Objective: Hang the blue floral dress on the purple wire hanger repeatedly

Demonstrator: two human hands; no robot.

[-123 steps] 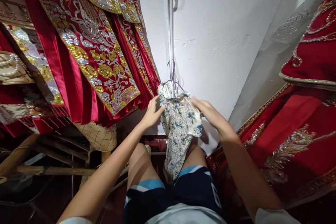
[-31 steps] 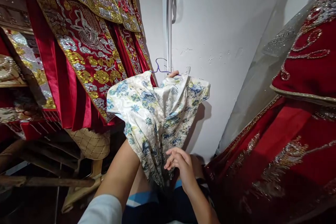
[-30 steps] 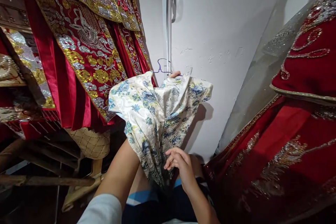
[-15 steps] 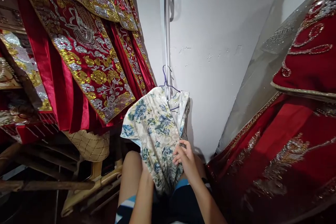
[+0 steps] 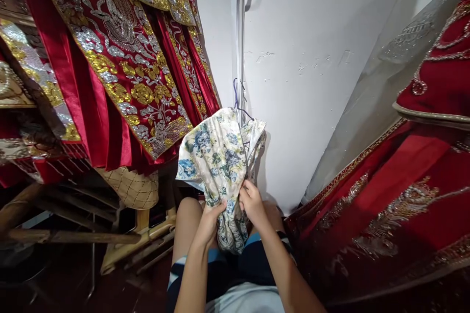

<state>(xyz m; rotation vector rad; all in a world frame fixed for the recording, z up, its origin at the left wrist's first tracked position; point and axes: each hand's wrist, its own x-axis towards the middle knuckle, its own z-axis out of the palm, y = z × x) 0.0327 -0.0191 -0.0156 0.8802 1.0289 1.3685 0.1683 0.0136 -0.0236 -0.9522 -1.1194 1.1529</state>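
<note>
Nearest lay the pale shirt [image 5: 244,298] and the smooth dark shorts [image 5: 255,271], banded in light blue and white. Past them the left hand [image 5: 210,220] was closed on the floral garment [image 5: 220,151], thumb across the front, fingers out of sight behind the cloth; the right hand [image 5: 251,201] pinched its front edge, fingertips drawn together. The garment, creased, cream with blue blooms, hung before the person on a thin purple hanger [image 5: 235,98], one short sleeve flaring leftward, its lower part bunched into folds. On the left hung a red satin costume [image 5: 135,73] crusted with gold and silver; behind stood a slim pole [image 5: 240,24] and a scuffed white wall [image 5: 301,93]. Half a second earlier the left hand had been mostly hidden behind the cloth and the right hand's fingers had been loosely bent in front; now both gripped, and the fabric was gathered narrower
</note>
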